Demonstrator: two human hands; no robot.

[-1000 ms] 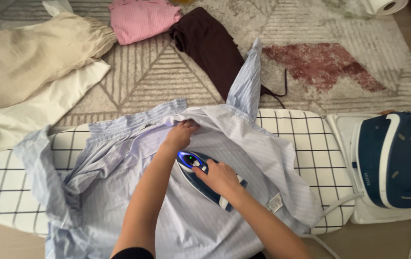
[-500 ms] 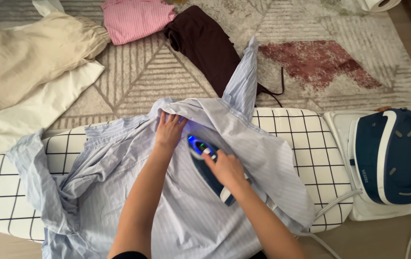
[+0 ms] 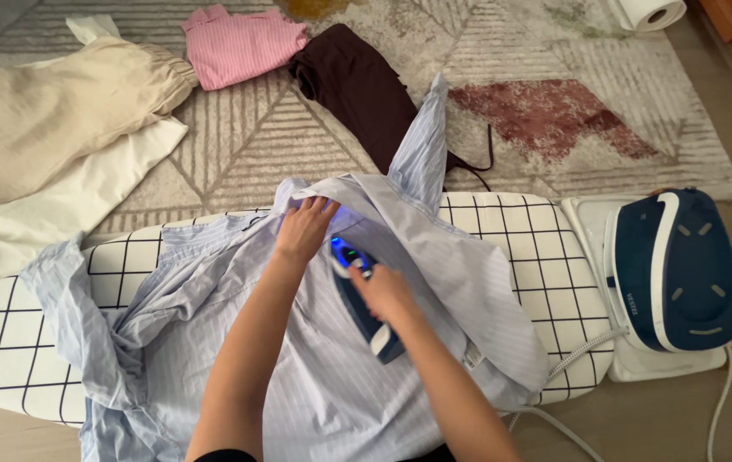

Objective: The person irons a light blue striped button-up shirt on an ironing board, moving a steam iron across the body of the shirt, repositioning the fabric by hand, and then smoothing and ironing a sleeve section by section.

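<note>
Both bare forearms reach forward from the bottom edge, running up and slightly toward each other. The left arm is nearly straight, its wrist bent a little, and the left hand (image 3: 302, 229) lies palm down with the fingers spread and curled at the tips, pinching and pressing flat. The right arm comes in from lower right at a slant, forearm angled up and leftward. The right hand (image 3: 383, 293) is closed in a fist-like grip, knuckles up, thumb tucked beneath. The two hands sit near each other, not touching, left ahead of right.
</note>
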